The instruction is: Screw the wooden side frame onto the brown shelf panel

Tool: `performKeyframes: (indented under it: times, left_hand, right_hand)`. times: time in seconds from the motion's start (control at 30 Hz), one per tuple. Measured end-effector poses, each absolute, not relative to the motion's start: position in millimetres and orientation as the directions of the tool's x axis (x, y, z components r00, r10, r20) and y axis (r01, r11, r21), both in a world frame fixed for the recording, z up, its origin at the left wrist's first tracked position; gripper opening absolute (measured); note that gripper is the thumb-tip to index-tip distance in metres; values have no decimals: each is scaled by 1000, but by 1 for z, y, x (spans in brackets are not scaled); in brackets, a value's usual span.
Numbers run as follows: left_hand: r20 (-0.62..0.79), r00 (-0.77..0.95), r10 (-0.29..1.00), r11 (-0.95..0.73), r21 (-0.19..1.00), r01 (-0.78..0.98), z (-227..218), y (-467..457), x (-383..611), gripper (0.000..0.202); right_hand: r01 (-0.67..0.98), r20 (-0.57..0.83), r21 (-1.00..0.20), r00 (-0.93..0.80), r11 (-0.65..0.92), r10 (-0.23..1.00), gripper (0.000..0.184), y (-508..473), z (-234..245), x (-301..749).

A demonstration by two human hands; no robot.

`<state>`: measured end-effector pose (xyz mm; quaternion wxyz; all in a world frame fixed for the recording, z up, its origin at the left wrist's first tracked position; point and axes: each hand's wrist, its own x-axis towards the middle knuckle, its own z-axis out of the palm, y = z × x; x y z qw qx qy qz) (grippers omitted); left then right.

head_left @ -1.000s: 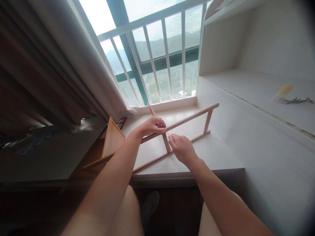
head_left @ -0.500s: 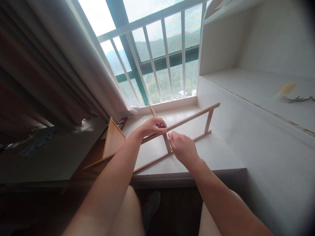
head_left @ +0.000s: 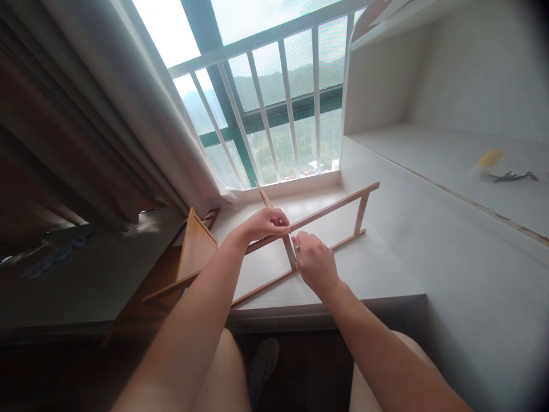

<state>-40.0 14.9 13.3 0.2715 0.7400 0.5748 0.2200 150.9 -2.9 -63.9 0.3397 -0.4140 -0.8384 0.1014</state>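
Note:
A light wooden frame with long rails and short crosspieces lies tilted on the white window ledge. My left hand is closed at its upper rail, beside the joint with the middle crosspiece, fingers curled and thumb pressed near the joint. Just to the right, my right hand is closed on a thin metal tool that looks like a hex key. Its tip points at the joint by my left fingertips. The fingers hide most of the tool and any screw there.
A wooden panelled piece stands at the ledge's left end, near the grey curtain. Behind are white railings and a window. On the right shelf lie small metal parts and a yellow-labelled bag.
My right hand has shifted slightly down and turned a little, showing more of the metal tool. My left hand stays at the joint. The whole view has drifted slightly.

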Motion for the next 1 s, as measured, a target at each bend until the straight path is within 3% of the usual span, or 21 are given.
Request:
performKeyframes:
  times: [0.8, 1.0]
  left_hand:
    - [33, 252, 967, -209, 667, 715, 14, 13, -41, 27]
    - [28, 257, 966, -210, 663, 718, 14, 13, -40, 26]
  right_hand:
    - [544, 502, -512, -439, 665, 745, 34, 0, -70, 150]
    - [577, 437, -520, -454, 630, 777, 40, 2, -67, 150]
